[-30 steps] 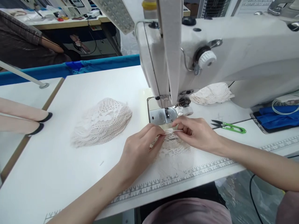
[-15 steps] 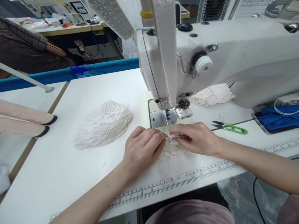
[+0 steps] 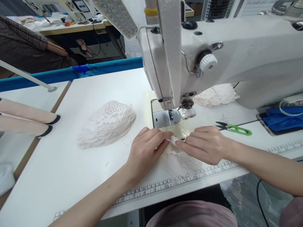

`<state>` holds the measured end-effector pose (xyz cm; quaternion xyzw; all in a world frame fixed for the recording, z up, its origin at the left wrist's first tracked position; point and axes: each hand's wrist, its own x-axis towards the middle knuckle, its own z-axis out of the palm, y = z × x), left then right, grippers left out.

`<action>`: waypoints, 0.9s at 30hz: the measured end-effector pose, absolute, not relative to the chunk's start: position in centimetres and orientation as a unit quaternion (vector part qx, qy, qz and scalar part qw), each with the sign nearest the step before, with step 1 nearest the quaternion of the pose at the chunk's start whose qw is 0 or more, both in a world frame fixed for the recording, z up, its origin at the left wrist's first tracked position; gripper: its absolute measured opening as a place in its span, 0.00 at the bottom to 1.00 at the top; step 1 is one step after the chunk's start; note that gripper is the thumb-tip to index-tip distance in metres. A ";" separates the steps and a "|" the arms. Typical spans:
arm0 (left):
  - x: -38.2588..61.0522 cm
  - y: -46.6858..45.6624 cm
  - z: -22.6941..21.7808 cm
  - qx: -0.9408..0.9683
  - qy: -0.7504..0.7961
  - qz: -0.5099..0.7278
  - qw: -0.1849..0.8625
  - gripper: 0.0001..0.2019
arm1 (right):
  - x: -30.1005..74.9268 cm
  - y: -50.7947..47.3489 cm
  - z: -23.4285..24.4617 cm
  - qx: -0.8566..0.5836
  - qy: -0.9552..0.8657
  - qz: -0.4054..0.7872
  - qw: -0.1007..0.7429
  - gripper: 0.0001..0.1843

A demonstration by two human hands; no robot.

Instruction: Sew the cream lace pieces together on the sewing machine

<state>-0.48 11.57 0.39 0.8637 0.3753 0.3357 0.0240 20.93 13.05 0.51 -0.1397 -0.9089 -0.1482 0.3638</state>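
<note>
Both hands meet just in front of the sewing machine's needle plate (image 3: 165,118). My left hand (image 3: 145,148) and my right hand (image 3: 204,143) each pinch the top edge of a flat white lace piece (image 3: 181,162), fingertips nearly touching over a small folded strip. The lace lies on the white table (image 3: 94,94) and reaches down to the printed ruler (image 3: 170,184) along the front edge. The white sewing machine (image 3: 224,56) stands directly behind my hands.
A stack of white lace pieces (image 3: 107,124) lies to the left. More lace (image 3: 215,94) sits under the machine arm. Green thread snips (image 3: 233,128) lie to the right, near a blue tray (image 3: 281,121). Mannequin legs with black shoes (image 3: 28,121) lie at far left.
Both hands have slid a little toward me, away from the needle plate. The fingers have flattened onto the lace edge, and the lace has shifted slightly right and nearer the ruler.
</note>
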 end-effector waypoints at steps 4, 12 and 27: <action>-0.2 11.1 1.5 0.841 0.401 0.332 0.148 0.05 | 21.5 12.9 2.0 -0.183 -0.929 -0.006 0.320 0.13; 0.3 10.7 1.7 0.832 0.404 0.238 0.297 0.07 | 21.8 13.9 4.0 -0.348 -0.805 0.446 0.177 0.08; 0.0 11.0 -0.5 0.908 0.333 0.192 -0.168 0.10 | 21.1 16.4 -0.5 -0.457 -0.866 -0.021 0.202 0.14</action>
